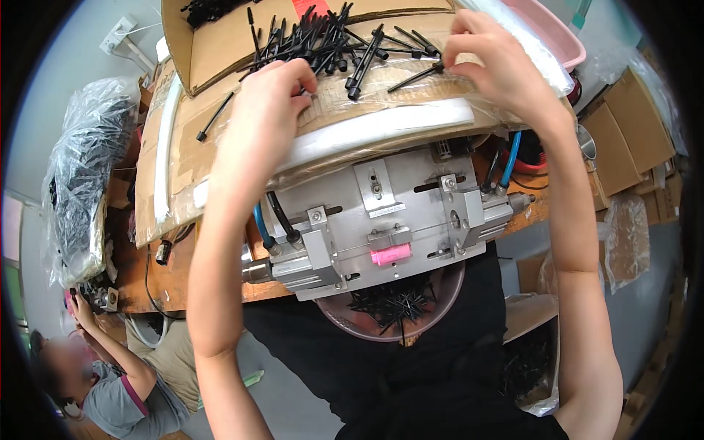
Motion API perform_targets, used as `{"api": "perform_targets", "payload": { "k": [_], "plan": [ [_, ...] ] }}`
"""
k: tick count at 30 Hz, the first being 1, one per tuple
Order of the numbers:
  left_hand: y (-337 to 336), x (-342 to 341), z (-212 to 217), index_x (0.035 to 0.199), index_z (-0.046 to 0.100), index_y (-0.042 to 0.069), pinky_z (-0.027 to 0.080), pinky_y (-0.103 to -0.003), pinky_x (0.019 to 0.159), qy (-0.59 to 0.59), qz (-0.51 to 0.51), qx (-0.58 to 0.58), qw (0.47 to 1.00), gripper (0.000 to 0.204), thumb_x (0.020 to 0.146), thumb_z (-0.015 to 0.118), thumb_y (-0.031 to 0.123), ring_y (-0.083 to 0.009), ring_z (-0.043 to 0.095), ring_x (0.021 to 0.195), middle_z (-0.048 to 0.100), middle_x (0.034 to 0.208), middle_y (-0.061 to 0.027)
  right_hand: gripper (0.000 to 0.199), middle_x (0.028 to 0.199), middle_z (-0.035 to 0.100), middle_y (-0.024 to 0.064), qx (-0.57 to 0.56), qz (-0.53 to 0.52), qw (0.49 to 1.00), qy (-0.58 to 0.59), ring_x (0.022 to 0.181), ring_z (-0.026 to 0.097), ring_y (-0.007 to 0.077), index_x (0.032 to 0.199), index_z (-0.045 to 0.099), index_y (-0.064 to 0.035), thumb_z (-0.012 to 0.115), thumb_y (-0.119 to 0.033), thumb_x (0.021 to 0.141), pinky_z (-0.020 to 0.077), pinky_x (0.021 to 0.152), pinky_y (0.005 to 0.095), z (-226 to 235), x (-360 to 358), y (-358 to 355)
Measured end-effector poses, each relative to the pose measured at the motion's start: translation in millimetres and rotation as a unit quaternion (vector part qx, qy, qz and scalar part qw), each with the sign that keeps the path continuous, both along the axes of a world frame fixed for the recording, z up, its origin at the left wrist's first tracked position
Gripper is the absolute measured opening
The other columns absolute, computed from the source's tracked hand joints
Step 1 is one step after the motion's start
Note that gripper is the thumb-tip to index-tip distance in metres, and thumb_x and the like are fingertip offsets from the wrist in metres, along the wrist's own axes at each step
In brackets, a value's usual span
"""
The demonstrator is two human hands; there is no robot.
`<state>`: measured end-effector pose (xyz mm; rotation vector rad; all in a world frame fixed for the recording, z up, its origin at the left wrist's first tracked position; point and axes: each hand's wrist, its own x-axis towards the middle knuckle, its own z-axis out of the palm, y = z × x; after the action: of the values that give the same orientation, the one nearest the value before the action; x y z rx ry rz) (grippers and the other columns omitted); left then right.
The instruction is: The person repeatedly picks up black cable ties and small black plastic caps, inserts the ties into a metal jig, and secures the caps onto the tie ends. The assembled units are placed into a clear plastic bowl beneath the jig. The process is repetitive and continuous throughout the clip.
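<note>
On the cardboard surface (337, 110) lies a loose heap of thin black plastic rods (308, 48) with thicker heads. My left hand (271, 103) is at the near left of the heap, its fingers closed on a black rod that they mostly hide. At the right, the curled fingertips of my right hand (495, 62) meet the thick end of a single black rod (414, 77). Below the cardboard, a metal fixture (374, 235) with two facing clamp blocks carries a pink cylindrical piece (391, 254) at its front edge.
A bowl (328, 320) of black rods sits under the fixture's front edge. Blue and black air hoses (511, 158) rise at both sides. A plastic-wrapped bundle (92, 169) stands at left, with a co-worker (125, 381) below it. Cardboard boxes (623, 132) stand at right.
</note>
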<state>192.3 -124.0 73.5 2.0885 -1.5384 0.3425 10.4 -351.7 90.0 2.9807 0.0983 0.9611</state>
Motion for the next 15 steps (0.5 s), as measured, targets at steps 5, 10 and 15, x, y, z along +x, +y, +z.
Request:
{"api": "perform_targets", "payload": {
  "k": [5, 10, 15],
  "plan": [
    [34, -19, 21, 0.095, 0.063, -0.001, 0.048, -0.032, 0.073, 0.098, -0.033, 0.028, 0.994, 0.016, 0.079, 0.067, -0.004, -0.0211, 0.058, 0.077, 0.059, 0.082, -0.0102, 0.012, 0.088, 0.053, 0.0085, 0.047, 0.066, 0.997, 0.019, 0.087, 0.055, 0.025, 0.087, 0.063, -0.0014, 0.071, -0.002, 0.079, 0.0441, 0.076, 0.0367, 2, 1, 7],
    [59, -44, 27, 0.099, 0.065, 0.001, 0.049, -0.031, 0.075, 0.078, -0.026, 0.055, 0.995, 0.024, 0.077, 0.065, -0.008, -0.024, 0.061, 0.079, 0.063, 0.091, -0.0106, 0.009, 0.084, 0.055, 0.0091, -0.014, 0.125, 0.992, 0.03, 0.085, 0.057, 0.0267, 0.087, 0.064, -0.0029, 0.069, -0.006, 0.08, 0.0447, 0.073, 0.0376, 13, 41, 29],
    [82, -80, 3, 0.115, 0.063, 0.001, 0.049, -0.039, 0.073, 0.005, 0.03, -0.047, 0.998, 0.048, 0.071, 0.06, -0.018, -0.0292, 0.058, 0.081, 0.058, 0.089, -0.0131, 0.016, 0.095, 0.066, 0.0113, -0.068, 0.141, 0.966, 0.206, 0.085, 0.062, 0.0266, 0.095, 0.066, -0.0024, 0.069, -0.009, 0.081, 0.0491, 0.075, 0.0392, 12, 73, 52]
  ]
}}
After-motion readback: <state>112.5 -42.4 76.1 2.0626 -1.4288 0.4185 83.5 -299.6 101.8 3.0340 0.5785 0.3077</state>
